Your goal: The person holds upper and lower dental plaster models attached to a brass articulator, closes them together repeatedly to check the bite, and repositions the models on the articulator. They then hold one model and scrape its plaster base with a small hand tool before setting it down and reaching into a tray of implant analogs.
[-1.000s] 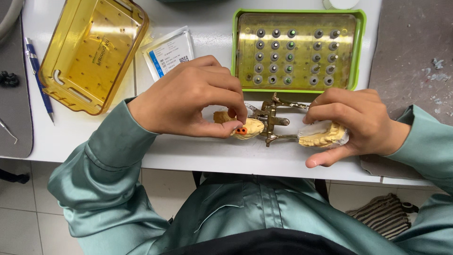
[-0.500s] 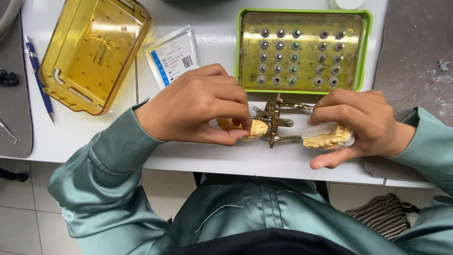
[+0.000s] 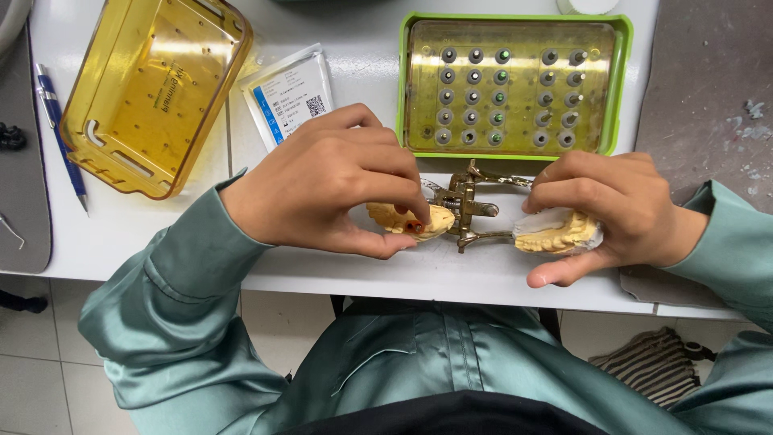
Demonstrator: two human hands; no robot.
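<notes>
A brass-coloured hinged articulator (image 3: 469, 205) lies opened flat near the front edge of the white table (image 3: 145, 221), carrying a yellow dental cast on each side. The left hand (image 3: 330, 189) curls over the left cast (image 3: 407, 220), fingertips pinched narrowly on a small red bit at its rim; most of that cast is hidden under the fingers. The right hand (image 3: 608, 209) grips the right cast (image 3: 557, 233), thumb beneath and fingers over the top, so only its front face and white base show.

Just behind the articulator, toward the back edge, stands a green-rimmed tray (image 3: 620, 80) of small round-headed pieces in rows, too small to identify. A sealed white packet (image 3: 288, 93) lies behind the left hand, and an amber plastic lid (image 3: 149, 93) sits at the back left corner, cut off by the frame. A blue pen (image 3: 60, 133) lies along the left edge beside a grey mat (image 3: 24, 193). Bare tabletop stays open left of the left hand. Below the front edge, pale floor tiles show.
</notes>
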